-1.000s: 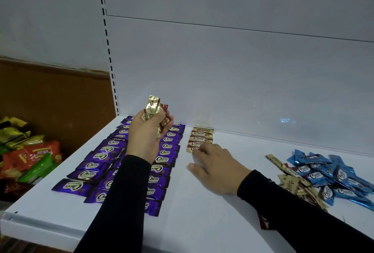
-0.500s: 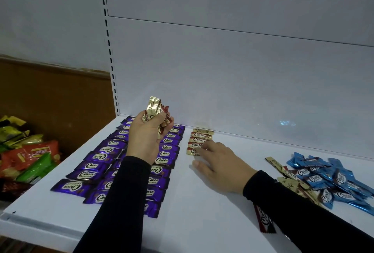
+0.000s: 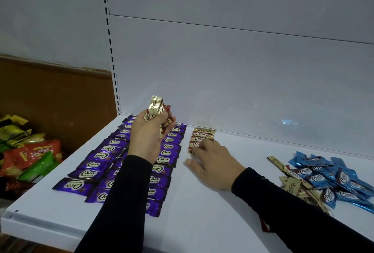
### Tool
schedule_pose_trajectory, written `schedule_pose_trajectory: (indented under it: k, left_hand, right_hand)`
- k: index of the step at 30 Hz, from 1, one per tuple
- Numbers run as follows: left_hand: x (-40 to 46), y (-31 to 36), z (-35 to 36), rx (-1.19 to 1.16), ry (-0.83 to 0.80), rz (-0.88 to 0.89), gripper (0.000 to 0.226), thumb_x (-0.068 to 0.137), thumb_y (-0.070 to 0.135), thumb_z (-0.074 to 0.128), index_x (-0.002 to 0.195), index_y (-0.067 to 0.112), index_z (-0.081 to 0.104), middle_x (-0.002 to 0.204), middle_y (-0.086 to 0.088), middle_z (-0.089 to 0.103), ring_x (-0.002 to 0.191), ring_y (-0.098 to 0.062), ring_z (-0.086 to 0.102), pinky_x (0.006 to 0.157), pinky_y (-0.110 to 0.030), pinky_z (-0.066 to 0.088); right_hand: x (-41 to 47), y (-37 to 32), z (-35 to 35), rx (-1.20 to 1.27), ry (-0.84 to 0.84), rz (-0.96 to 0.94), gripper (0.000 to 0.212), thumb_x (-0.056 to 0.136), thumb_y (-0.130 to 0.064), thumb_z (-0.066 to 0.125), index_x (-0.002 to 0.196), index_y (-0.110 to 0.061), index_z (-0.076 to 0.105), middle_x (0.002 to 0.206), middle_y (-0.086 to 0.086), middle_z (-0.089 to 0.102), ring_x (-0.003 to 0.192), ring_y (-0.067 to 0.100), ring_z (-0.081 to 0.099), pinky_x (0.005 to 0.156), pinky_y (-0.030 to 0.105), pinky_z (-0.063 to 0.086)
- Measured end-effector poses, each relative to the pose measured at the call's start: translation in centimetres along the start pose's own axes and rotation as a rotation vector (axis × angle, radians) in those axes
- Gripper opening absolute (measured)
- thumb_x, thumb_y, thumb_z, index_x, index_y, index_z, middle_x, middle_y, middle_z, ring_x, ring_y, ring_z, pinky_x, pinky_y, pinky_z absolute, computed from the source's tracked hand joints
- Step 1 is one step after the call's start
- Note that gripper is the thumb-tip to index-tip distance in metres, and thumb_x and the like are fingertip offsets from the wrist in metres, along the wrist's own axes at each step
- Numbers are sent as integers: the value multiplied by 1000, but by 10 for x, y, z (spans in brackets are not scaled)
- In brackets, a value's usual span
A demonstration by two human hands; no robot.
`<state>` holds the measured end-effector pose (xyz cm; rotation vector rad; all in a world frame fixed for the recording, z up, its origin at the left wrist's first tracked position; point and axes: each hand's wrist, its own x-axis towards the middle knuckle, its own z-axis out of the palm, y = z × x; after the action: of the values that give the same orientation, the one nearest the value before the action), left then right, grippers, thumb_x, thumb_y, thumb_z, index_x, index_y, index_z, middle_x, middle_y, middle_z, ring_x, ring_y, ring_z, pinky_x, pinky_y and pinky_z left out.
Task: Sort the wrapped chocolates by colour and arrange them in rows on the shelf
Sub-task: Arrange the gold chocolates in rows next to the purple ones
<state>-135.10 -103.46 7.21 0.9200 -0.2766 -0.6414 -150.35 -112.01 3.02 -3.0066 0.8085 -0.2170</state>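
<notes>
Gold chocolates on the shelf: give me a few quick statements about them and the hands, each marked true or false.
1. The left hand grips a bunch of gold chocolates above the purple rows. True.
2. The right hand is lifted clear of the shelf. False: it rests on the shelf, fingertips at the gold row.
3. The gold row lies right of the purple rows. True.
4. The blue chocolates lie in neat rows. False: they lie in a loose pile at the right.
</notes>
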Motion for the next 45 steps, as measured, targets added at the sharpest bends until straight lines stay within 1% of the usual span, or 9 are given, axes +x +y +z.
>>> schedule_pose_trajectory:
  k: [10,13,17,20,25,34,38,40,45]
  left_hand:
    - [0,-1,-1,-2,-1,1,18,94,1,62,101,18,64,107,-11,70,93,-20,72,77,-35,60]
    - [1,-1,0,-10,-2,-4,19,94,1,61,99,19,64,103,-9,70,94,-20,71,79,-36,60]
    - [1,-1,0,-9,6,-7,19,94,1,62,98,20,64,105,-9,70,97,-22,71,80,-37,60]
    - [0,-1,0,-5,6,-4,19,94,1,62,98,20,64,106,-10,70,97,-22,70,79,-36,61]
    - [-1,0,0,-11,3,-10,20,94,1,61,97,21,63,107,-10,70,96,-22,71,80,-36,61]
    - [1,-1,-1,10,3,-14,20,94,2,62,103,20,63,116,-12,67,103,-25,69,78,-35,60]
    - [-3,-3,-1,43,-65,-14,18,94,0,61,101,16,65,108,-12,71,96,-23,72,75,-33,60]
    - [-9,-5,0,78,-135,-33,17,94,-3,60,104,10,66,105,-13,73,89,-21,74,74,-31,60]
    - [-32,-11,7,85,-256,-80,20,90,-11,61,107,0,64,99,-14,71,81,-22,73,75,-30,61]
  right_hand:
    - [0,0,-1,31,35,9,53,99,-57,29,124,-19,56,118,3,48,110,23,43,91,35,38]
    - [0,6,-1,37,44,26,71,88,-66,13,122,-21,56,125,1,48,114,23,44,92,35,36]
    - [0,13,4,60,1,54,60,92,-63,19,116,-21,55,122,0,48,113,23,47,92,36,38]
    - [0,13,4,48,-17,54,73,85,-68,7,115,-22,55,118,-1,49,109,23,49,89,36,39]
    - [1,13,4,30,-28,67,52,98,-59,24,116,-21,55,119,0,49,109,24,49,89,36,39]
    - [-3,13,-4,60,9,47,46,102,-51,33,125,-19,55,130,1,49,116,24,47,97,36,40]
    - [-6,15,-17,286,114,94,40,102,-42,41,129,-20,59,130,1,53,121,18,50,101,28,38]
    - [-8,12,-26,417,207,117,33,102,-40,43,118,-23,66,116,-3,61,111,13,53,92,22,38]
    - [-13,-3,-47,858,300,206,21,98,-42,52,90,-35,69,89,-17,70,91,3,65,83,25,51]
